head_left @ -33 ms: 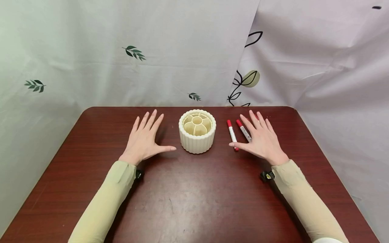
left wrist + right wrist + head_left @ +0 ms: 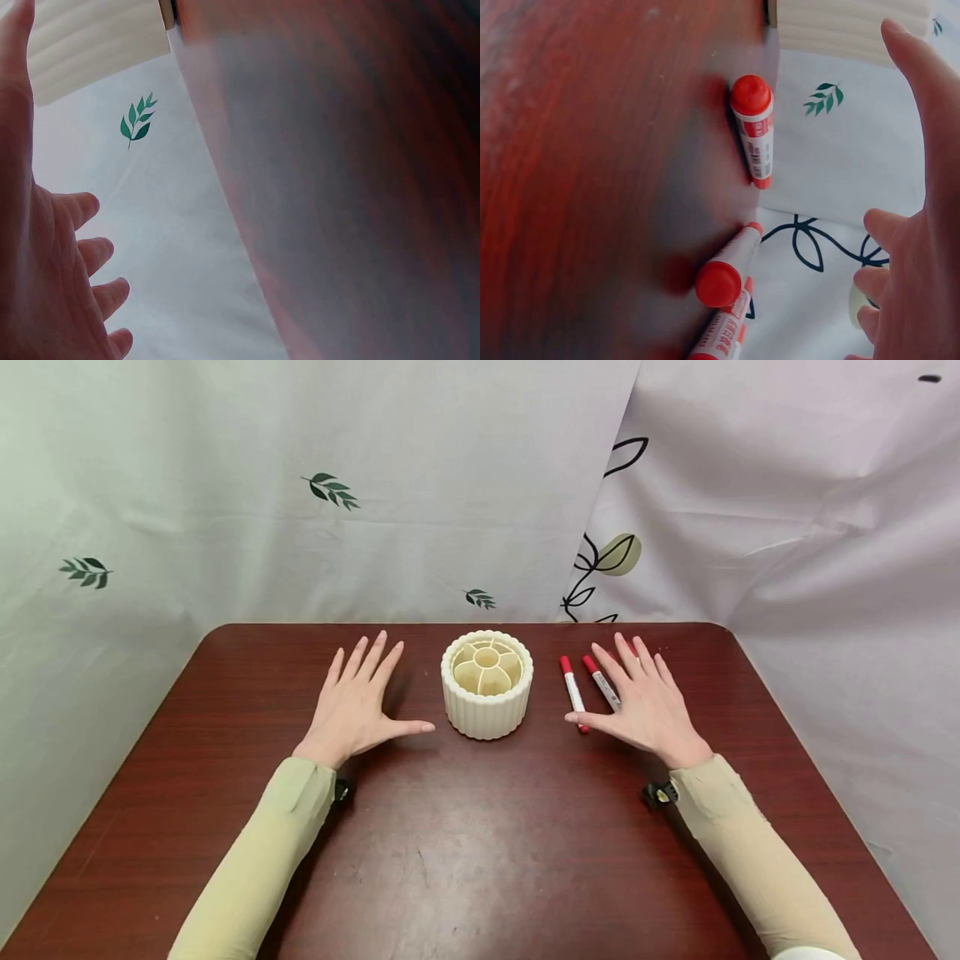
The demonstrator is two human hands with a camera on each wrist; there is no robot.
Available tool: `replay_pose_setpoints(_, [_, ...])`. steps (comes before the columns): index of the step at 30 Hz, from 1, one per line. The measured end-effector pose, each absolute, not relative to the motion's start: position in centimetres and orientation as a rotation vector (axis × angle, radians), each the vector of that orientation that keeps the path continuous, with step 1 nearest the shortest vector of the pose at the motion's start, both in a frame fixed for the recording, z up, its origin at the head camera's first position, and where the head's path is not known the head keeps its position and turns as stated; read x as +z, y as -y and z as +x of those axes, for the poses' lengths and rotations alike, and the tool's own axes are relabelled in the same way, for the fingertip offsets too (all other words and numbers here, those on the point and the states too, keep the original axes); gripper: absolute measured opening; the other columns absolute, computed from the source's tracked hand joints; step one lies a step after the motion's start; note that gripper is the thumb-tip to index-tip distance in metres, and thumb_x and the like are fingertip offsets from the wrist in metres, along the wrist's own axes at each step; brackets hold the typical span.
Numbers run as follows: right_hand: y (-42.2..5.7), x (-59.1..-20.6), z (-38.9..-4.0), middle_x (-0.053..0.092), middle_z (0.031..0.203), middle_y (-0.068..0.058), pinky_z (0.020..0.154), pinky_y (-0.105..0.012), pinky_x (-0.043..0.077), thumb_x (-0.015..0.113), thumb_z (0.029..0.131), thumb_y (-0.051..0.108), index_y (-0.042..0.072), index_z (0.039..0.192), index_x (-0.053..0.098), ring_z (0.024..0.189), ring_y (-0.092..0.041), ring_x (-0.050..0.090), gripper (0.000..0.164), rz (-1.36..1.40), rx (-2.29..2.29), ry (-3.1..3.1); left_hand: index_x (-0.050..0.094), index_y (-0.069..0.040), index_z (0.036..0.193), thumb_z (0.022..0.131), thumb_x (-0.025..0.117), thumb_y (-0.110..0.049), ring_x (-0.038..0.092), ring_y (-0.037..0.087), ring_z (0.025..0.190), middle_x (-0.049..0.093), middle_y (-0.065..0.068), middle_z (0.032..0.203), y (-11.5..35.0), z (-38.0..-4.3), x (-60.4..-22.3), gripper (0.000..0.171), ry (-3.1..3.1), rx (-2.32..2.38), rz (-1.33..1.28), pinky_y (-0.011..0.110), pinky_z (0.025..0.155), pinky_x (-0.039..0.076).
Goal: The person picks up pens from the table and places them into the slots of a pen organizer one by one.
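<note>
A cream, round, fluted pen holder [image 2: 486, 717] with divided compartments around a centre ring stands upright near the table's back. To its left, my left hand [image 2: 352, 706] is spread palm down, thumb pointing at the holder but apart from it. On the other side, my right hand [image 2: 648, 706] is spread over red-capped white markers. One marker [image 2: 573, 687] lies partly under the thumb; another marker [image 2: 602, 681] runs beneath the fingers, and more red shows between them. From the right wrist, several markers [image 2: 759, 146] appear on the table, with the palm and fingers apart from them.
The dark red wooden table [image 2: 480, 860] has rounded back corners. A pale cloth [image 2: 420, 527] printed with leaves hangs behind it, and more cloth hangs at both sides. A dark strapped device [image 2: 660, 795] sits at the right wrist.
</note>
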State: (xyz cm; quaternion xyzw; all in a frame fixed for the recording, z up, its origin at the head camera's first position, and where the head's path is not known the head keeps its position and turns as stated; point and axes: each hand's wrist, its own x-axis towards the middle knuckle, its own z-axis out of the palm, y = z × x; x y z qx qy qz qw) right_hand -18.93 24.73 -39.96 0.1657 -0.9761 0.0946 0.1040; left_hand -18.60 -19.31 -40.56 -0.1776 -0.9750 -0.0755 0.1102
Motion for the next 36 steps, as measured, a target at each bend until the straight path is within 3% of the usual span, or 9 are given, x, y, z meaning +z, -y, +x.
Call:
replay_pose_setpoints(8, [-25.2,-39.9,-18.8,0.021,0.166,-0.015,0.123,-0.052,0.006,0.062,0.072,0.089,0.023,0.162,0.031,0.154,-0.032,0.007,0.115,0.465,0.310,2.874,0.019,-0.020,0.165,0.065,0.049,-0.100,0.006,0.029,0.154,0.006,0.003,0.170,19.5,-18.7,-40.5,0.132,2.860,-0.238,-0.514,0.049,0.123,-0.002])
replay_pose_setpoints(17, [-26.4,-38.7,-18.8,0.022,0.166,-0.017,0.121,-0.057,0.013,0.065,0.078,0.081,0.017,0.162,0.032,0.153,-0.035,0.011,0.110,0.387,0.376,2.879,0.016,-0.021,0.165,0.065,0.048,-0.100,0.007,0.028,0.154,0.008,0.004,0.170,19.9,-18.5,-40.3,0.132,2.858,-0.255,-0.484,0.048,0.123,-0.002])
replay_pose_setpoints(25, [-28.4,-37.7,-18.9,0.032,0.158,-0.027,0.120,-0.056,0.020,0.073,0.090,0.050,-0.004,0.151,0.043,0.150,-0.041,0.020,0.087,0.306,0.582,2.781,0.010,-0.022,0.166,0.065,0.052,-0.098,0.009,0.027,0.154,0.010,0.004,0.170,20.0,-18.3,-40.0,0.133,2.840,-0.306,-0.476,0.046,0.123,-0.001])
replay_pose_setpoints(30, [-29.9,-37.3,-18.9,0.039,0.154,-0.028,0.118,-0.056,0.024,0.072,0.094,0.041,-0.006,0.146,0.048,0.147,-0.042,0.027,0.074,0.202,0.654,2.767,0.014,-0.019,0.165,0.065,0.060,-0.094,0.012,0.024,0.154,0.017,0.007,0.168,19.5,-18.3,-39.7,0.133,2.782,-0.412,-0.508,0.043,0.124,0.003])
replay_pose_setpoints(36, [-31.3,-37.5,-18.7,0.052,0.140,-0.030,0.103,-0.064,0.037,0.072,0.094,0.034,-0.006,0.140,0.055,0.130,-0.048,0.046,0.063,0.098,0.683,2.754,0.023,-0.014,0.164,0.067,0.073,-0.083,0.013,0.021,0.153,0.022,0.006,0.167,18.1,-18.2,-38.9,0.129,2.710,-0.676,-0.556,0.040,0.124,0.009])
